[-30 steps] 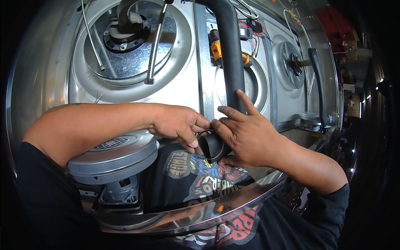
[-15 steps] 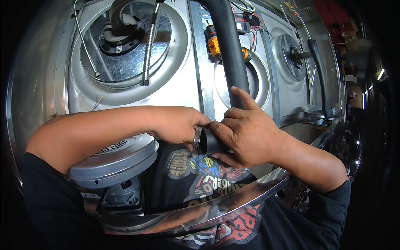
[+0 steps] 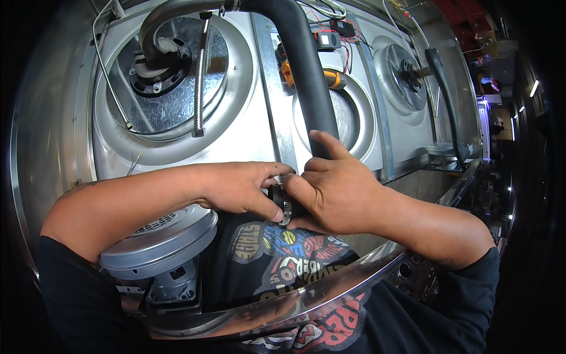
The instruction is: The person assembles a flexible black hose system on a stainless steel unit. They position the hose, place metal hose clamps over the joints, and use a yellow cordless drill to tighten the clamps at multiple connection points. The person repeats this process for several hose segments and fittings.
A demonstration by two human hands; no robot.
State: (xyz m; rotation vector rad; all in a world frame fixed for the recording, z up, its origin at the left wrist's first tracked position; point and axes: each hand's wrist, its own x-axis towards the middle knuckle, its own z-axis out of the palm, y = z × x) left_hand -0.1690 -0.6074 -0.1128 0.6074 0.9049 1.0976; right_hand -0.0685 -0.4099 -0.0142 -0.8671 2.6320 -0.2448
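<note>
A thick black rubber hose (image 3: 312, 82) bends down from the top and ends between my two hands. My right hand (image 3: 341, 193) is wrapped round it near its lower end, the index finger raised along the side. A metal hose clamp (image 3: 287, 207) sits around the hose close to its open end. My left hand (image 3: 239, 187) pinches at the clamp and hose end, thumb below and fingers above. The fingers partly hide both.
A round grey motor unit (image 3: 162, 245) stands below my left forearm. A curved metal rim (image 3: 283, 307) crosses before my body. Beyond lie a braided metal hose (image 3: 199, 88), a yellow-and-black power tool (image 3: 335, 79), a meter (image 3: 328, 40) with wires, and a round metal plate (image 3: 171, 76).
The clamp has gone from the hose's mouth to a place around the hose just behind its end. My left thumb has come forward into view against it. The whole view has shifted slightly.
</note>
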